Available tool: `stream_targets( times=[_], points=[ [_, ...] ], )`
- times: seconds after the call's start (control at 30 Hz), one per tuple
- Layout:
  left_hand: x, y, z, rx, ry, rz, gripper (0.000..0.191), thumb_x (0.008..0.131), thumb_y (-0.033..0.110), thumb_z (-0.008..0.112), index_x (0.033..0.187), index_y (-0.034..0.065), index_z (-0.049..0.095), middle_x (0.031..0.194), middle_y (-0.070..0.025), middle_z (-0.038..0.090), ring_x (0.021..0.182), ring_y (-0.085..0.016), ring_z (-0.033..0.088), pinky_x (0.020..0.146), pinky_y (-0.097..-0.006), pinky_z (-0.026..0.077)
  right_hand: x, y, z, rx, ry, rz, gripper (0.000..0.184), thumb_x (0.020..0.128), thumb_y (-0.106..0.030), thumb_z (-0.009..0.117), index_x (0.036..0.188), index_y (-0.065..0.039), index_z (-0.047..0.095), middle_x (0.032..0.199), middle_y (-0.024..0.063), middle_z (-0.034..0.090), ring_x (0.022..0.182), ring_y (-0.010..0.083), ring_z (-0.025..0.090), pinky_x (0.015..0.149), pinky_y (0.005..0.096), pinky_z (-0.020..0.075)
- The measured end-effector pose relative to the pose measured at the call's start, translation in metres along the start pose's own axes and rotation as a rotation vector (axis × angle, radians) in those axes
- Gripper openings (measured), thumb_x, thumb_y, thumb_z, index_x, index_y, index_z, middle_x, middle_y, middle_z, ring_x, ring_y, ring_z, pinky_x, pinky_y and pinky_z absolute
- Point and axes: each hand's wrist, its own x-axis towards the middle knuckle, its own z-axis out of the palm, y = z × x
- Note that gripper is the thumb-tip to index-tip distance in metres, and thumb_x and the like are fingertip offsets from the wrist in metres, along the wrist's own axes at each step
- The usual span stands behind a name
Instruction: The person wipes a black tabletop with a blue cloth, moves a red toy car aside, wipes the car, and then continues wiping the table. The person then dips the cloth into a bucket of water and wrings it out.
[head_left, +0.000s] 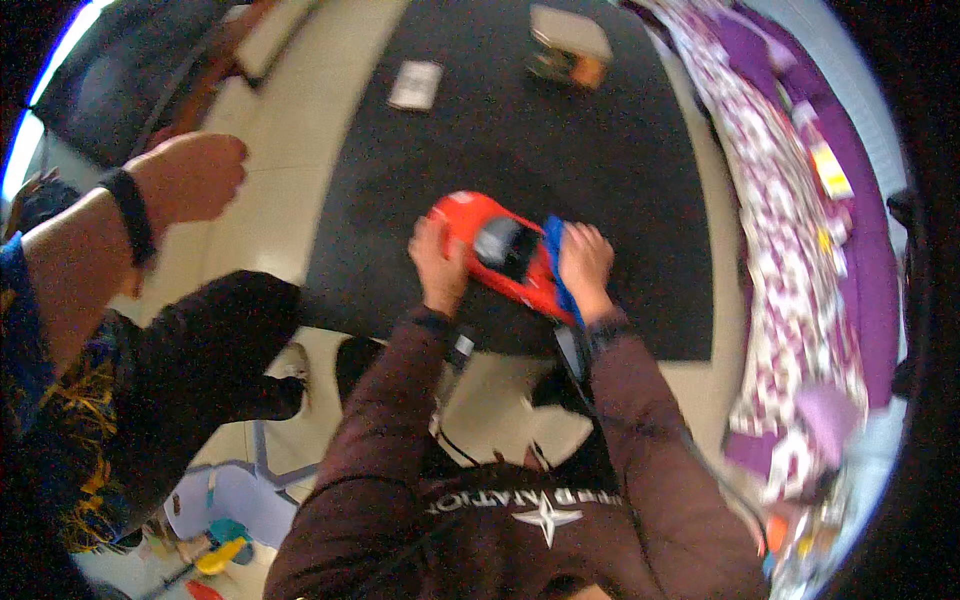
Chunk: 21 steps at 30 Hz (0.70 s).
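Both my hands are on a red toy car (466, 217) with a dark windshield, held over a black table. The fingers of my left hand (441, 262) grip its one end. My right hand (586, 259) is at the other end, holding a blue cloth (555, 232) against the car. Motion blur hides the exact finger contact and the cloth's full shape.
On the black table (630, 165) lie a small white card (416, 85) and a box-like object (571, 37). A person's forearm with a dark wristband (127, 214) is at the left. A couch with patterned fabric (780, 247) runs along the right.
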Motion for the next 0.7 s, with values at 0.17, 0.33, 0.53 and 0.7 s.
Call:
stream_targets(
  times=[0.17, 0.33, 0.53, 0.7],
  points=[
    [-0.019, 0.007, -0.001, 0.05, 0.106, 0.117, 0.046, 0.091, 0.027, 0.052, 0.13, 0.0018, 0.051, 0.135, -0.0213, 0.052, 0.124, -0.039, 0.046, 0.107, -0.0478, 0.031, -0.023, 0.001, -0.028, -0.111, -0.035, 0.048, 0.028, 0.087, -0.023, 0.055, 0.106, -0.007, 0.067, 0.116, 0.0108, 0.06, 0.115, 0.0325, 0.051, 0.096, 0.0514, 0.0406],
    [-0.025, 0.004, 0.006, 0.085, 0.092, 0.074, 0.048, 0.093, 0.029, 0.047, 0.132, 0.0007, 0.05, 0.138, -0.0227, 0.049, 0.13, -0.039, 0.043, 0.11, -0.0473, 0.027, -0.086, -0.025, -0.077, 0.01, -0.349, 0.084, 0.048, 0.091, -0.023, 0.056, 0.135, -0.005, 0.049, 0.145, 0.0145, 0.042, 0.137, 0.0336, 0.035, 0.114, 0.0516, 0.0237],
    [-0.017, 0.003, 0.007, 0.069, 0.105, 0.132, 0.048, 0.093, 0.027, 0.046, 0.132, 0.0004, 0.05, 0.139, -0.0242, 0.048, 0.129, -0.04, 0.044, 0.11, -0.047, 0.029, -0.025, -0.029, -0.037, 0.054, -0.281, 0.159, 0.039, 0.095, -0.029, 0.052, 0.126, -0.006, 0.057, 0.135, 0.0136, 0.052, 0.127, 0.033, 0.045, 0.107, 0.0515, 0.0319],
    [-0.019, 0.01, 0.004, 0.093, 0.114, 0.117, 0.045, 0.094, 0.023, 0.045, 0.133, 0.0004, 0.05, 0.139, -0.0233, 0.048, 0.129, -0.039, 0.044, 0.11, -0.0469, 0.028, 0.018, 0.014, -0.011, 0.223, -0.576, 0.129, 0.031, 0.095, -0.032, 0.048, 0.105, -0.01, 0.067, 0.108, 0.0075, 0.067, 0.104, 0.032, 0.059, 0.09, 0.0511, 0.0426]
  ],
)
